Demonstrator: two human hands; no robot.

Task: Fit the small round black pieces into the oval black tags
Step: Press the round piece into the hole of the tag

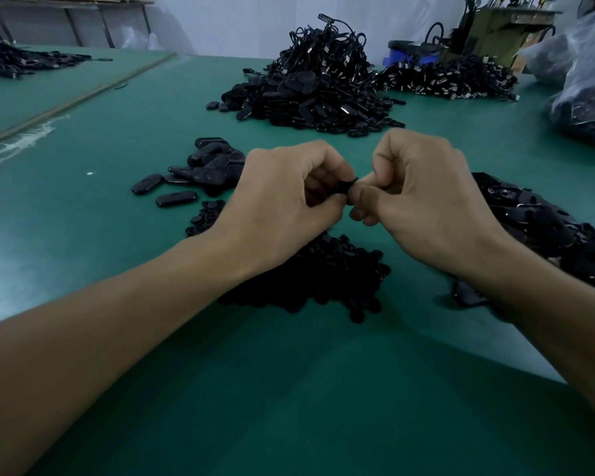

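Observation:
My left hand (282, 197) and my right hand (423, 197) meet above the green table, fingers curled. Between their fingertips they pinch one small black piece (348, 187); most of it is hidden, so I cannot tell whether it is a tag, a round piece or both. Below my hands lies a heap of small round black pieces (327, 273). A small group of oval black tags (203, 170) lies to the left of my left hand. Another heap of black parts (543, 228) lies under my right forearm.
A big mound of black tags and corded parts (316, 84) stands in the middle of the green table (289, 389). More corded parts (447, 79) lie at the back right, with clear plastic bags (584, 91) at the right edge. Another dark pile (21, 60) lies far left.

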